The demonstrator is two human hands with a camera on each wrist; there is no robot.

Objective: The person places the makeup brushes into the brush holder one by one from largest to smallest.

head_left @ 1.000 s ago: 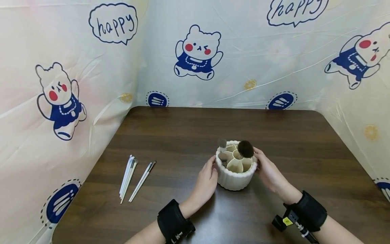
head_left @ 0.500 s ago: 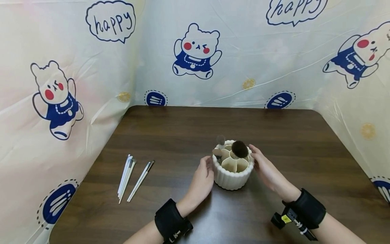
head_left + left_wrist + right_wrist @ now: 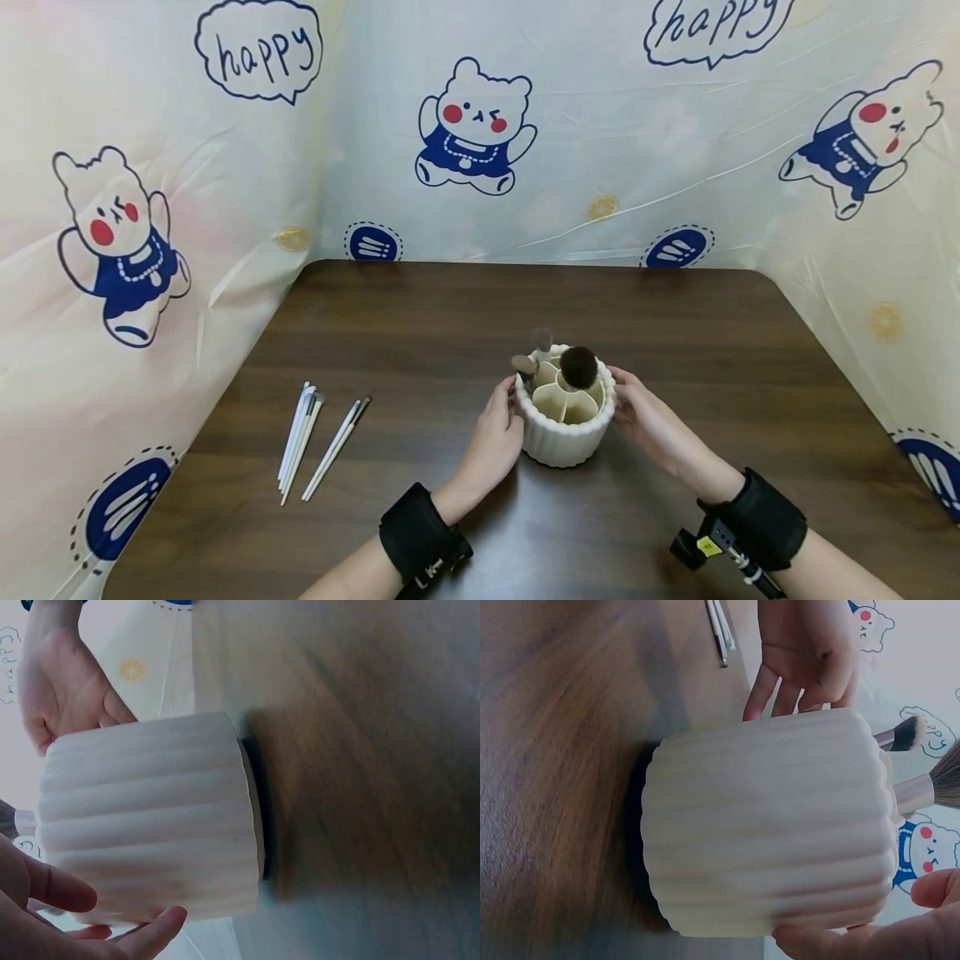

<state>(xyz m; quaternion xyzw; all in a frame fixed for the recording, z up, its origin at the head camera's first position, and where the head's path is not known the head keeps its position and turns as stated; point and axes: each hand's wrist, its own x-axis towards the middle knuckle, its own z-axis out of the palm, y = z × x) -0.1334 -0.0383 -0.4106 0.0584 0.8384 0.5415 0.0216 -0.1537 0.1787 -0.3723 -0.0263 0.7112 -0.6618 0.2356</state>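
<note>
A white fluted makeup brush holder (image 3: 562,442) with flower-shaped compartments stands between my two hands. A large dark fluffy makeup brush (image 3: 578,367) and smaller brushes (image 3: 523,364) stick up from it. My left hand (image 3: 489,442) rests on its left side. In the left wrist view, the left fingertips (image 3: 176,915) touch the fluted wall, with the thumb over the near face. From the right, my right hand (image 3: 656,421) touches the other side. The right wrist view has the right fingers (image 3: 802,941) against the wall and the thumb (image 3: 934,889) apart, near the rim.
Two small groups of thin white-handled sticks lie on the brown table (image 3: 420,333), left of my hands: one bundle (image 3: 300,442) farther left, another pair (image 3: 336,450) nearer. Cartoon-printed sheeting (image 3: 570,167) hangs behind the table and at both sides.
The brushes and compartments have shifted relative to the holder's rim, so the holder has turned a little between my hands. The whole head view has drifted slightly; the sticks lie as before.
</note>
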